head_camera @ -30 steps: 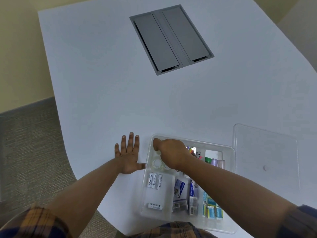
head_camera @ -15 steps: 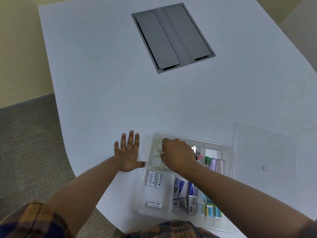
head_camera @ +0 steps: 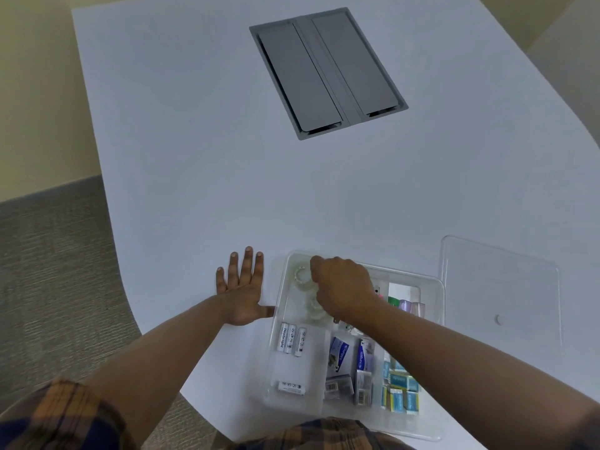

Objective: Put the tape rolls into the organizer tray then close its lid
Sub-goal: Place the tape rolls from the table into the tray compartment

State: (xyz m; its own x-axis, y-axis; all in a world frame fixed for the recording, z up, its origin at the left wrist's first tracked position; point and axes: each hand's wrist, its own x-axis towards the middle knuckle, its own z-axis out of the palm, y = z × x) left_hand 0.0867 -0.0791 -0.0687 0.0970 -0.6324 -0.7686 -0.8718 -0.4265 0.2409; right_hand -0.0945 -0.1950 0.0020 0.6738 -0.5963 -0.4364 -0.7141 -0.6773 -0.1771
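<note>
The clear organizer tray (head_camera: 412, 276) sits at the table's near edge, its lid off. Two clear tape rolls lie in its far-left compartment: one at the far corner (head_camera: 301, 274), one closer to me (head_camera: 313, 309). My right hand (head_camera: 344, 290) is down in that compartment with fingers curled, fingertips beside the far roll; the palm hides what the fingers hold. My left hand (head_camera: 242, 287) rests flat on the table, thumb against the tray's left wall. The clear lid (head_camera: 500, 287) lies flat on the table right of the tray.
White batteries (head_camera: 290, 339), blue and grey packets (head_camera: 339, 355) and small blue boxes (head_camera: 399, 391) fill the tray's other compartments. A grey cable hatch (head_camera: 328, 73) is set into the white table (head_camera: 194, 157). The table's curved edge drops to carpet (head_camera: 48, 271) on the left.
My right hand has shifted right from the tray's far-left corner, uncovering a tape roll lying there. My left hand has stayed flat beside the tray.
</note>
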